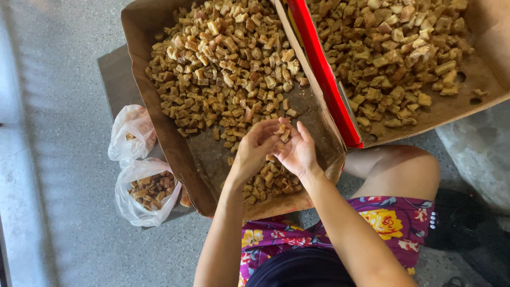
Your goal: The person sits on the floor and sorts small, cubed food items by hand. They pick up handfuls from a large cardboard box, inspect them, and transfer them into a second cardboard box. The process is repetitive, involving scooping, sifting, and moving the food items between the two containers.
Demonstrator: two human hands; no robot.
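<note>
Two hands meet at frame centre, over the near end of the left cardboard tray (139, 32). Left hand (254, 149) is curled, fingers bent inward, pinching at a few small brown chunks (281, 131) held between both hands. Right hand (298, 151) is partly open, palm turned toward the left, fingers loosely cupped under the same chunks. Exactly which fingers carry the load cannot be told; the pieces are half hidden.

Tray holds a deep heap of cut brown cubes (223, 58), thickest toward the upper centre, thinning to bare cardboard just above the hands. A smaller pile (271, 180) sits below the wrists, at the tray's near edge. A second tray (481, 79), upper right, behind a red edge strip (324, 74), is likewise loaded.

Lower left: two thin plastic bags on the floor beside the tray, the lower bag (143, 194) part filled with darker pieces, the upper bag (130, 133) nearly slack.

Handling judgement: the chunks look dry and light, prone to slip. Best kept low over the tray so drops land on cardboard. Cupped right palm should stay beneath while the left sorts piece by piece. Bags sit well to the left, a reach across the tray wall; mouths look floppy and may need holding open.
</note>
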